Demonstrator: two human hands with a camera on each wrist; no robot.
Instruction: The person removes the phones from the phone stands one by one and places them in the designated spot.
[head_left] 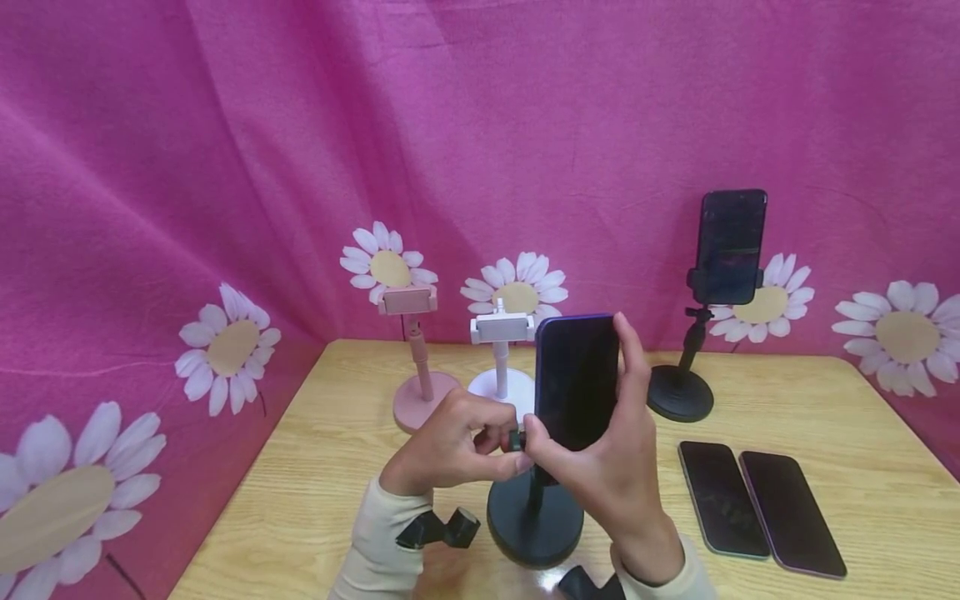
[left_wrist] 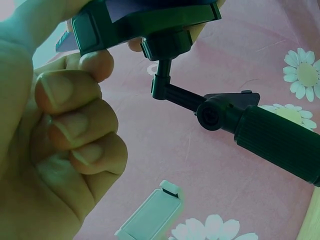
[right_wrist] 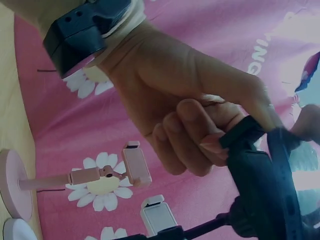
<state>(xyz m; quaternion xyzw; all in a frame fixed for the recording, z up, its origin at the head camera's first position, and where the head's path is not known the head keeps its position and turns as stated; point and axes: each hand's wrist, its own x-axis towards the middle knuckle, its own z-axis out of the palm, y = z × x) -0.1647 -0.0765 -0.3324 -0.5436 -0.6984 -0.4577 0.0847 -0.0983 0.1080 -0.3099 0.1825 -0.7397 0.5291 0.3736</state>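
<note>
In the head view a smartphone (head_left: pixel 576 375) with a blue-purple edge stands upright over a black phone stand (head_left: pixel 525 533). My right hand (head_left: pixel 626 454) holds the phone by its sides, thumb at the left lower edge and fingers along the right. My left hand (head_left: pixel 457 442) pinches the end of the stand's black clamp (left_wrist: pixel 90 31) between thumb and index finger, beside the phone's lower left edge. Its other fingers (left_wrist: pixel 87 125) are curled into the palm. From the right wrist view, the clamp lies against the back of the phone (right_wrist: pixel 287 185).
A pink phone stand (head_left: pixel 423 375) and a white one (head_left: pixel 501 333) stand behind my hands. At the back right, another black stand (head_left: pixel 681 393) bears an upright phone (head_left: pixel 731 246). Two dark phones, one green-edged (head_left: pixel 723 500) and one purple-edged (head_left: pixel 793 512), lie on the wooden table (head_left: pixel 300 483).
</note>
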